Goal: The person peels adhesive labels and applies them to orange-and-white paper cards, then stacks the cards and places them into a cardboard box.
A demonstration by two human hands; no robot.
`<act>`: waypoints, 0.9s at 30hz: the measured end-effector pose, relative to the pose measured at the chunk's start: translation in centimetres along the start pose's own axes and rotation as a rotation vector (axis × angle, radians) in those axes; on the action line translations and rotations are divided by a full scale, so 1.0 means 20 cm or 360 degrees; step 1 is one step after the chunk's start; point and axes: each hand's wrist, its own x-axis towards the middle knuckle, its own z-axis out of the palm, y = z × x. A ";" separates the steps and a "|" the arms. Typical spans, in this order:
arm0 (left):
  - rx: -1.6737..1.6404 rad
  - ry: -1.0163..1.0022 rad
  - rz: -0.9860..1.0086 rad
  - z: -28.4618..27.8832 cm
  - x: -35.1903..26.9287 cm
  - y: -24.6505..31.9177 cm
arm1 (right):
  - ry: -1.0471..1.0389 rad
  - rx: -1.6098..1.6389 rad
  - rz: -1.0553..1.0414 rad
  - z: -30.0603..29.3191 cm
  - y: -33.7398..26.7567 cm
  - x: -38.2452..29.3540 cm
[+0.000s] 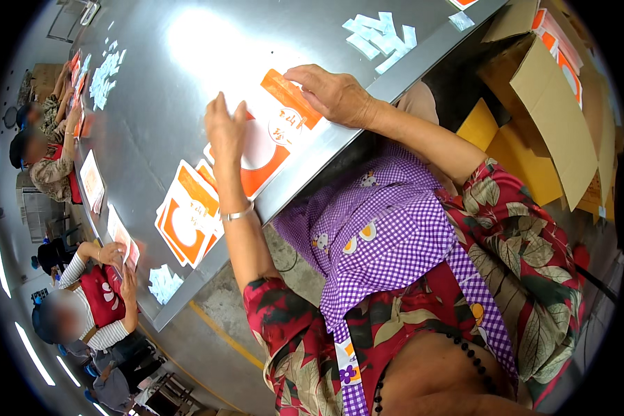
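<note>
An orange-and-white flat packaging pouch [264, 165] with printed writing lies before me at the edge of a metal table [151, 132]. My left hand [225, 130] is at its left side with thumb and fingers apart, a bracelet on the wrist. Over the pouch's orange top band rests my right hand [338, 98], fingers bent near the far corner; whether it pinches anything is hidden. Beside my left forearm lies a fanned stack of similar pouches [179, 229], partly covered by that arm.
Small pale-blue sachets lie in a pile [382, 39] beyond my right hand, with another pile [165, 284] near the table corner. Open cardboard boxes [554, 112] stand at right, one holding pouches. Across the table, a person [96, 296] handles pouches; other people sit farther along.
</note>
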 end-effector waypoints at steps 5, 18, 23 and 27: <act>-0.0404 -0.0625 -0.0256 0.20 0.09 -0.04 | 0.0080 -0.0004 0.0228 -0.01 0.00 0.02; -0.1273 -0.0094 -0.0487 -0.07 -0.13 0.04 | -0.0928 0.0406 0.0570 -0.11 -0.06 0.07; -0.0353 0.0309 -0.0037 -0.04 -0.12 0.05 | -0.1252 0.0343 0.0602 -0.04 -0.09 0.13; -0.1360 -0.0214 -0.0721 -0.10 -0.12 0.17 | -0.1219 0.0072 0.0572 0.04 -0.19 0.12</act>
